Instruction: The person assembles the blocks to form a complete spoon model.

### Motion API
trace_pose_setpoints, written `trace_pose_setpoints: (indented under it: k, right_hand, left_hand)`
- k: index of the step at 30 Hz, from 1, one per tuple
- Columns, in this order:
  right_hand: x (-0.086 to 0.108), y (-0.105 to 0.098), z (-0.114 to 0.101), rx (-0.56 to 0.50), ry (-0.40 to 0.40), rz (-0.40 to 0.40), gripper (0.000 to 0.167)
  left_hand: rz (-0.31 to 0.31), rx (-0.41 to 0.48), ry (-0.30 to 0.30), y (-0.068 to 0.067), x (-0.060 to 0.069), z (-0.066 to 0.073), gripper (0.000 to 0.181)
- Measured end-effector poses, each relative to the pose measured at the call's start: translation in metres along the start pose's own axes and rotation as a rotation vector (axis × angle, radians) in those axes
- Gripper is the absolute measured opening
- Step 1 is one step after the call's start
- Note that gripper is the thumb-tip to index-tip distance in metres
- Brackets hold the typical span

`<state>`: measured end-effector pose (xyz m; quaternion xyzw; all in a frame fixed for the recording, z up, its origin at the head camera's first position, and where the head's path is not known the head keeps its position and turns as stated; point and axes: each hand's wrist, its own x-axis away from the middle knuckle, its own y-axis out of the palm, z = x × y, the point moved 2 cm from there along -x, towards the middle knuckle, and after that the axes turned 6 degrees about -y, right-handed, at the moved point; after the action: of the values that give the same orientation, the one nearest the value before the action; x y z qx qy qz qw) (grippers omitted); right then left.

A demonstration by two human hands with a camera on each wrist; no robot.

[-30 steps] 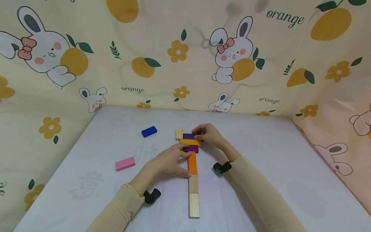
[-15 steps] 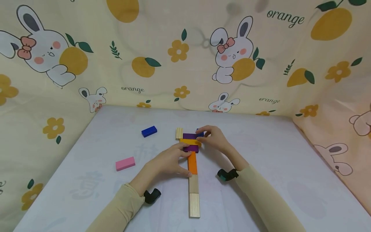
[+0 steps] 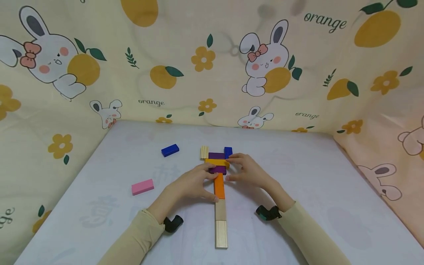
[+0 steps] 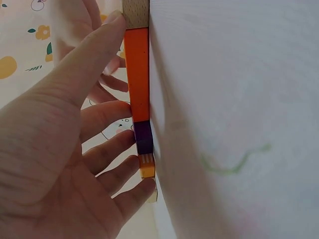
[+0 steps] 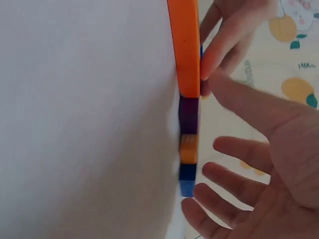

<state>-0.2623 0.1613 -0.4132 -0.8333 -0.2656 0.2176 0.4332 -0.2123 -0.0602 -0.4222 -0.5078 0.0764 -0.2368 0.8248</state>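
Wooden blocks lie in a figure on the white table. Its stem has an orange block [image 3: 219, 187] and two plain wooden blocks [image 3: 220, 210]. Above it come a purple block [image 3: 219, 170] and a yellow block [image 3: 213, 162]. At the top, a second purple block [image 3: 216, 155] lies between a striped plain block [image 3: 204, 152] and a dark blue block [image 3: 228, 151]. My left hand [image 3: 192, 182] rests along the figure's left side, its thumb by the orange block's near end. To the right, my right hand [image 3: 250, 171] has loose, spread fingers, holding nothing, beside the yellow and orange blocks.
A loose blue block [image 3: 170, 150] lies left of the figure's top. Nearer, a pink block [image 3: 142, 187] lies to the left. A cloth with rabbits and oranges [image 3: 179, 48] hangs behind the white table [image 3: 298, 176].
My right hand has let go of the dark blue block at the top right and drawn back toward me along the figure. My left hand has stayed put.
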Motion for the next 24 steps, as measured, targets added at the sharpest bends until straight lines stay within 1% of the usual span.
trace_pose_setpoints:
  k: [3,5,10,13,18,24]
  right_hand:
    - [0.007,0.001,-0.007,0.025,-0.003,-0.043,0.073]
    - [0.010,0.001,-0.013,0.029,-0.020,-0.061,0.077]
    - [0.012,0.005,-0.021,0.059,-0.048,-0.077,0.082]
    - [0.012,0.010,-0.020,0.092,-0.040,-0.084,0.084]
    - [0.011,0.015,-0.021,0.104,-0.027,-0.104,0.085]
    - [0.013,0.017,-0.020,0.108,-0.023,-0.108,0.086]
  left_hand:
    - [-0.003,0.012,-0.004,0.001,0.000,0.000,0.088]
    - [-0.003,0.017,-0.009,0.002,0.000,0.000,0.089]
    - [0.001,0.023,-0.016,0.001,0.001,0.001,0.089]
    - [0.005,0.027,-0.008,0.001,0.001,0.001,0.088]
    - [0.007,0.016,0.001,0.002,0.001,0.000,0.087]
    - [0.005,0.001,0.007,0.001,0.001,0.000,0.087]
